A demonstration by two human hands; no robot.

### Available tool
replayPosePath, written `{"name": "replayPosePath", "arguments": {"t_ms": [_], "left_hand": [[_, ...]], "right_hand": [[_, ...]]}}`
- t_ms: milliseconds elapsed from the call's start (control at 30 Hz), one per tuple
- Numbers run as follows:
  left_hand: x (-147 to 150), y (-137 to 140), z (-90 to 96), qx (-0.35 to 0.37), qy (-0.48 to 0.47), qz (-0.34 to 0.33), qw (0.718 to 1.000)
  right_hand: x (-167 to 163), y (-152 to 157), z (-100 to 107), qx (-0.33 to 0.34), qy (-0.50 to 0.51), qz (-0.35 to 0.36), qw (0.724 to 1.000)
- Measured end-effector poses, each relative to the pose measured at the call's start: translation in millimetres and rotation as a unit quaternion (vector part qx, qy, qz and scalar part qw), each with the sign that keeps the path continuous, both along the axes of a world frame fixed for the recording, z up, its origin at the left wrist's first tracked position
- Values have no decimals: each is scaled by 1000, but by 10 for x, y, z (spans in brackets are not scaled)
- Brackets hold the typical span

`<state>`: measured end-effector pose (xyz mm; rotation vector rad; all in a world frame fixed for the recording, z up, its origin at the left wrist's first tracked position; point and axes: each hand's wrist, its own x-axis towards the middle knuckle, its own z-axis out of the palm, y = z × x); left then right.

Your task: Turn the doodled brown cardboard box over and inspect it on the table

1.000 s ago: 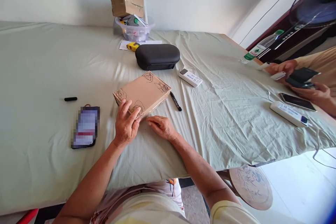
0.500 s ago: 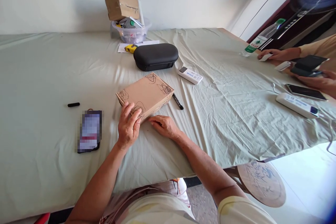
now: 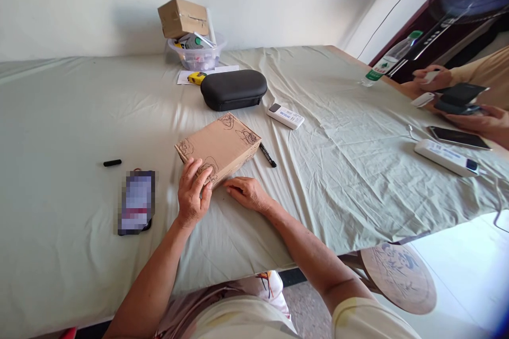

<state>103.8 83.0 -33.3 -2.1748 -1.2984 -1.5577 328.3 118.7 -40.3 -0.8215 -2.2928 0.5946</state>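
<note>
A brown cardboard box (image 3: 217,143) lies flat on the cloth, with black scribbles at the corners of its top. My left hand (image 3: 193,193) holds its near corner, fingers over the top and thumb against the side. Just right of that corner, my right hand (image 3: 247,192) rests on the cloth with its fingers curled together and nothing visible in them. A black marker (image 3: 268,155) lies along the box's right side. Its likely cap, a short black piece (image 3: 112,162), is off to the left, above a phone (image 3: 137,201) whose screen is blurred.
Behind the box are a black zip case (image 3: 234,89), a white power bank (image 3: 285,116), a yellow tape measure (image 3: 196,78) and a plastic basket (image 3: 196,57) bearing a carton (image 3: 183,17). At right, another person's hands hold a dark device (image 3: 461,98) near a bottle (image 3: 384,64).
The view has shifted slightly. My hands and the box keep their places. The other person's far hand has lifted a little with a small white item.
</note>
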Motion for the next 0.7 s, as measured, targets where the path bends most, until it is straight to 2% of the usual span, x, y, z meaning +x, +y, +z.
{"name": "replayPosePath", "arguments": {"t_ms": [567,700], "left_hand": [[-4,-36,35,-10,6,-6,1000],[-7,-37,36,-10,17,12,1000]], "right_hand": [[13,-9,31,-23,0,4,1000],[5,-25,48,-15,3,7,1000]]}}
